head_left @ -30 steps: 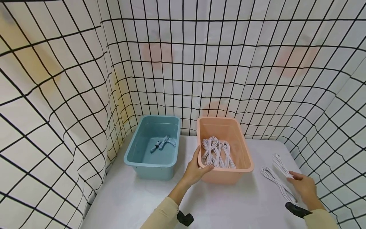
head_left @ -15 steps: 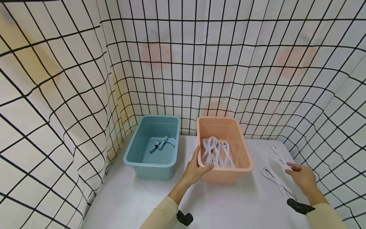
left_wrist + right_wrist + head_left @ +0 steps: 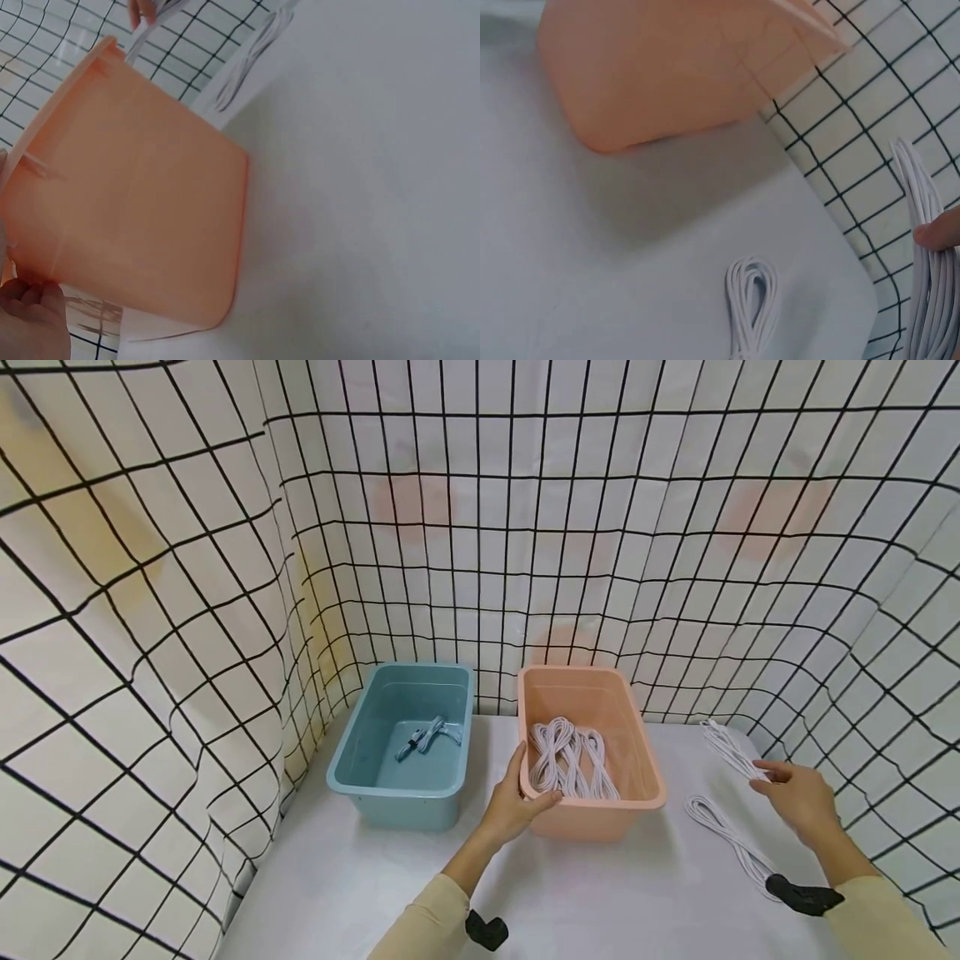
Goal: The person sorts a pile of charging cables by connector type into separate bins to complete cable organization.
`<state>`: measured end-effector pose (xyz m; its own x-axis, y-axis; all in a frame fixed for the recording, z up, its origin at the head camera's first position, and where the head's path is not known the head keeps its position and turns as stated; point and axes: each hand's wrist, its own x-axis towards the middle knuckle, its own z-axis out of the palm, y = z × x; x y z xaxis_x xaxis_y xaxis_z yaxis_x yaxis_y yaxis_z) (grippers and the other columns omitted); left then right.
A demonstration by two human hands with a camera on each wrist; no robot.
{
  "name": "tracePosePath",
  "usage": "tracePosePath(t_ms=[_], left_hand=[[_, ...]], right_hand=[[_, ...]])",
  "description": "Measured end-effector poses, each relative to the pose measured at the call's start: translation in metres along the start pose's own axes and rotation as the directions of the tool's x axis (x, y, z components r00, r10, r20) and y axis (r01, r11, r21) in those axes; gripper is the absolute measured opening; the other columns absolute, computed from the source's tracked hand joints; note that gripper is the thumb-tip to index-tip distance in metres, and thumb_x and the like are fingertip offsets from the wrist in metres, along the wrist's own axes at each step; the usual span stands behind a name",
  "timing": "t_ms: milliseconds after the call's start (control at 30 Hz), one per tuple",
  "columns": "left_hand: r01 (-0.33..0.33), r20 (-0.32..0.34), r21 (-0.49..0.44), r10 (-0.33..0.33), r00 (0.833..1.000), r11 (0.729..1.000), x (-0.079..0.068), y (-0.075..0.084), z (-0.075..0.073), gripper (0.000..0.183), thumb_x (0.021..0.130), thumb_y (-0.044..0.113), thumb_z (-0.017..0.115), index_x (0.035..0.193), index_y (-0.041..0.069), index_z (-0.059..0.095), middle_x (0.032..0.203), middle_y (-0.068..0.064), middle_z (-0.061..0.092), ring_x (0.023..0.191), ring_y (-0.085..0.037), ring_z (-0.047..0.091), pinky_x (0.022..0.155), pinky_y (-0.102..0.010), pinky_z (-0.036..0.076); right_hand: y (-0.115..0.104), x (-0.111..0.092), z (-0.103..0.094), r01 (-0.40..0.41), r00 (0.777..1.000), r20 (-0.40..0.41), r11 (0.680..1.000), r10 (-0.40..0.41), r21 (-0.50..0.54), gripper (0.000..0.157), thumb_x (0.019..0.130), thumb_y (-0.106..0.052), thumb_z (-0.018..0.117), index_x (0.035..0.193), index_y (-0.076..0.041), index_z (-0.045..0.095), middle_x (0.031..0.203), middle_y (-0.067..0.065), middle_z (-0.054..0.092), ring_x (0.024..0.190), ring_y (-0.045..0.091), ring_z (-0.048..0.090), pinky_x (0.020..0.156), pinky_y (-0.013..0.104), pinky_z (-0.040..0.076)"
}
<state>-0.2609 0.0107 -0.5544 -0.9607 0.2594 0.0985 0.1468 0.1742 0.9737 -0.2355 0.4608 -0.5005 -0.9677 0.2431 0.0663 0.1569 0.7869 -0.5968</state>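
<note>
My left hand grips the near left corner of a peach plastic bin, fingers outside its left wall and thumb over the front rim. Several bundles of white cable lie inside the bin. To the right, my right hand pinches a coiled white cable. In the right wrist view the thumb presses on this held cable, which hangs as a long loop. A second coiled white cable lies on the table, below the right hand and close to the right wrist strap.
A blue-green bin stands left of the peach one, with a small light-blue cable bundle in it. Black grid netting over white sheeting encloses the white table at the back and both sides.
My right hand has moved the held cable farther up in the head view, away from the one on the table. The left hand and both bins have stayed in place.
</note>
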Motion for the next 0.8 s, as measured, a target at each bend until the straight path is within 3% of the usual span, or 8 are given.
tracePosePath(t_ms=[200, 367, 600, 800], left_hand=[[0.004, 0.001, -0.010, -0.004, 1.000, 1.000, -0.002, -0.002, -0.003, 0.104, 0.091, 0.029, 0.083, 0.167, 0.031, 0.013, 0.161, -0.006, 0.040, 0.132, -0.021, 0.053, 0.103, -0.039, 0.049], [0.007, 0.008, -0.007, -0.007, 1.000, 1.000, -0.004, -0.002, -0.003, 0.106, 0.090, 0.034, 0.084, 0.168, 0.030, 0.012, 0.161, -0.005, 0.040, 0.133, -0.020, 0.052, 0.104, -0.039, 0.048], [0.014, 0.008, -0.025, -0.014, 1.000, 1.000, -0.002, -0.001, -0.004, 0.107, 0.089, 0.034, 0.085, 0.167, 0.033, 0.012, 0.160, -0.001, 0.040, 0.131, -0.016, 0.053, 0.103, -0.036, 0.049], [-0.005, 0.007, -0.024, 0.005, 1.000, 1.000, 0.000, -0.001, -0.004, 0.107, 0.088, 0.034, 0.085, 0.167, 0.035, 0.012, 0.159, -0.002, 0.042, 0.129, -0.015, 0.054, 0.101, -0.034, 0.049]], right_hand=[[-0.029, 0.003, -0.003, 0.021, 1.000, -0.023, 1.000, -0.021, -0.002, 0.045, 0.099, -0.014, 0.068, 0.136, 0.011, 0.059, 0.122, 0.038, 0.058, 0.100, 0.051, 0.058, 0.062, 0.042, 0.052], [-0.051, 0.006, -0.003, 0.046, 0.998, -0.032, 0.999, -0.045, 0.007, 0.044, 0.099, -0.012, 0.068, 0.136, 0.011, 0.059, 0.117, 0.034, 0.059, 0.093, 0.043, 0.058, 0.058, 0.034, 0.049], [-0.087, 0.012, 0.000, 0.046, 0.996, -0.082, 0.998, -0.042, 0.045, 0.042, 0.100, -0.012, 0.067, 0.136, 0.009, 0.060, 0.115, 0.032, 0.063, 0.091, 0.040, 0.061, 0.057, 0.033, 0.048], [-0.119, 0.014, 0.005, 0.023, 0.997, -0.069, 0.995, -0.016, 0.100, 0.043, 0.100, -0.010, 0.068, 0.137, 0.009, 0.060, 0.117, 0.031, 0.062, 0.092, 0.036, 0.060, 0.058, 0.030, 0.047]])
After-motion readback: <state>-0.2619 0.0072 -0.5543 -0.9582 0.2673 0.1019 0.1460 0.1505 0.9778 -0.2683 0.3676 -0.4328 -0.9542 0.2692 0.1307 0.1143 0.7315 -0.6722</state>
